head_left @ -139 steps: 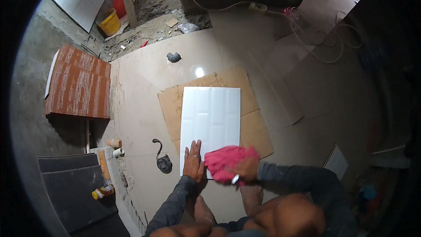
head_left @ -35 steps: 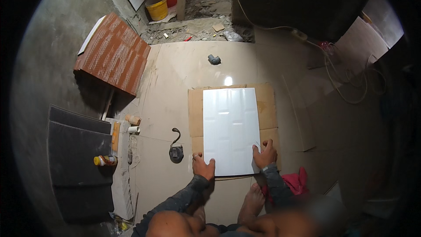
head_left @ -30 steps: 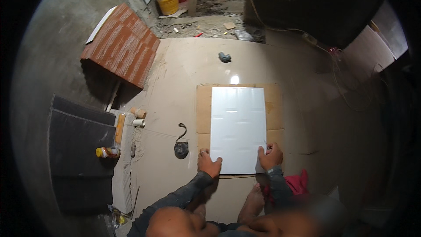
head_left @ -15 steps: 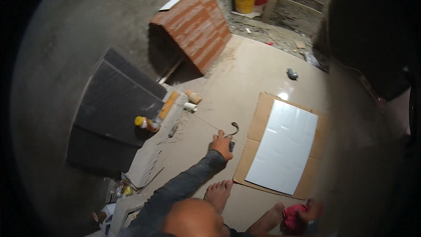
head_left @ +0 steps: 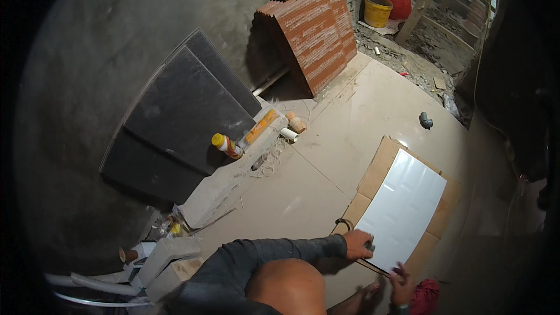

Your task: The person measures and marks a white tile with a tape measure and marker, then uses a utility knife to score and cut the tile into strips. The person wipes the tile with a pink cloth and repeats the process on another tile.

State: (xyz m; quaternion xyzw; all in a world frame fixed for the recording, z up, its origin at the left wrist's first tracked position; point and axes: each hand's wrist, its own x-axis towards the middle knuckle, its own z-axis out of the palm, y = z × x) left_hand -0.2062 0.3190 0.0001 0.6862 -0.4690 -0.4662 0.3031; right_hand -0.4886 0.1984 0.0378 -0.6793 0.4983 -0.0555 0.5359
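Note:
My left hand (head_left: 357, 245) is closed round a small dark block-like tool (head_left: 369, 245) at the near left corner of a glossy white tile (head_left: 402, 210). A black strap (head_left: 344, 222) loops out beyond that hand; the tool's exact kind is hard to make out. The tile lies on flattened brown cardboard (head_left: 373, 178) on the floor. By the tile's near edge, my right hand (head_left: 401, 287) has its fingers apart, with nothing visible in them. Just right of it lies a crumpled red cloth (head_left: 424, 297).
Large dark panels (head_left: 186, 111) lean on the left wall, beside a ledge (head_left: 219, 195) bearing a yellow-capped bottle (head_left: 226, 144). A stack of reddish-brown boards (head_left: 315, 38) leans farther back. A grey pipe elbow (head_left: 426, 121) lies beyond the cardboard. A yellow bucket (head_left: 377, 13) stands near a wooden ladder (head_left: 417, 14).
My left hand has carried the dark tool from the bare floor rightward to the tile's corner. My right hand has left the red cloth and come to the tile's near edge. The view has shifted.

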